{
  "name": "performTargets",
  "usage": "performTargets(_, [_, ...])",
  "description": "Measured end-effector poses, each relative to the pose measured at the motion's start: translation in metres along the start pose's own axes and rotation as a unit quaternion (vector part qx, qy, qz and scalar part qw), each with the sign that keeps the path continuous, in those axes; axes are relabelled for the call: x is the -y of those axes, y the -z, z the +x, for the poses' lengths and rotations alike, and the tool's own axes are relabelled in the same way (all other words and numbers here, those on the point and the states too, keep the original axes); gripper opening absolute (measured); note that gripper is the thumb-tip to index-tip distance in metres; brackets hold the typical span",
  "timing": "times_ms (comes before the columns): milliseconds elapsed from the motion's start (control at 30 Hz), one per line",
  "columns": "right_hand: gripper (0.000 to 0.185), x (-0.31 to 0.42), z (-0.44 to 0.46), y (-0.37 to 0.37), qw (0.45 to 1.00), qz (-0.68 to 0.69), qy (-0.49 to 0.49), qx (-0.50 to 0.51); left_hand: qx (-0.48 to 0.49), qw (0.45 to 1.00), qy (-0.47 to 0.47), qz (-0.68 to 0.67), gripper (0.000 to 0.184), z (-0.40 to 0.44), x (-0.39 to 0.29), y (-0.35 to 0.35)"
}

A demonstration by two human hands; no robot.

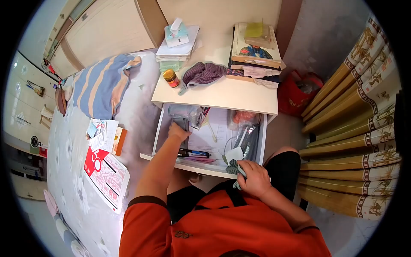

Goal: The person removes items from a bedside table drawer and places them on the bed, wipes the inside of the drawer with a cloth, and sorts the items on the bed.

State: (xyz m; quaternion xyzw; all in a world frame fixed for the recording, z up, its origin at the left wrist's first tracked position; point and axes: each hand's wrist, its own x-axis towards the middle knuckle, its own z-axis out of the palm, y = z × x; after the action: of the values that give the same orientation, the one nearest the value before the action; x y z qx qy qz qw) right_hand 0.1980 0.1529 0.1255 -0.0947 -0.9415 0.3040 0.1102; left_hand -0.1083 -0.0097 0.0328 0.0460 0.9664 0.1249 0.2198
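Near edge: the right hand (252,177) pinches a grey-green cloth (232,167) between thumb and fingers at the right end of the front panel of a pulled-out drawer (262,143). Farther in, dark pens (195,153) lie just behind that panel. The left hand (180,130) reaches over the panel to a grey item (182,123) near the drawer's left wall; its fingers touch the item, but whether they grip it cannot be told. Between the hands, flat white paper (209,128) spans the drawer's middle, giving lateral room; clear plastic packaging (250,135) crowds the right wall. Beyond, the near edge of the cabinet top (252,96) overhangs the drawer's far end. Far: a jar (171,78) stands by the left edge, just beside a purple striped cloth (203,74); books (257,53) are stacked at right.
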Motion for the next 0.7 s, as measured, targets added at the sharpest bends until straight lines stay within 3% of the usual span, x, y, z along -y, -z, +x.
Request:
performTargets(67, [0.035, 0.000, 0.000, 0.000, 1.000, -0.001, 0.002, 0.003, -0.019, 0.998, 0.052, -0.015, 0.088, 0.001, 0.003, -0.002])
performTargets(200, [0.034, 0.000, 0.000, -0.001, 1.000, 0.004, 0.009, -0.001, 0.021, 0.999, 0.044, -0.008, 0.090, 0.001, 0.012, 0.005])
performTargets(300, [0.034, 0.002, 0.001, 0.001, 1.000, 0.001, 0.011, -0.008, -0.013, 0.999, 0.033, -0.018, 0.082, -0.002, 0.013, 0.013])
performTargets(367, [0.034, 0.003, 0.001, 0.001, 1.000, -0.001, 0.011, -0.010, 0.037, 0.997, -0.031, -0.064, 0.062, -0.005, 0.014, 0.023])
performTargets(400, [0.034, 0.003, 0.001, 0.001, 1.000, -0.003, 0.017, -0.020, 0.037, 0.997, -0.031, -0.064, 0.062, -0.001, 0.019, 0.021])
performTargets(467, [0.034, 0.003, 0.001, 0.000, 0.999, -0.005, 0.023, -0.028, 0.071, 0.966, -0.019, -0.248, 0.038, 0.006, 0.032, 0.013])
performTargets(600, [0.034, 0.001, 0.000, -0.002, 0.999, -0.003, 0.020, -0.026, 0.115, 0.941, 0.011, -0.319, 0.032, -0.022, 0.022, 0.041])
performTargets(667, [0.034, 0.001, -0.001, -0.002, 0.999, -0.001, 0.020, -0.029, 0.104, 0.870, -0.051, -0.479, 0.029, -0.012, 0.035, 0.036])
performTargets(700, [0.034, 0.001, -0.001, -0.002, 1.000, -0.002, 0.016, -0.024, 0.102, 0.871, -0.050, -0.478, 0.029, -0.013, 0.038, 0.038])
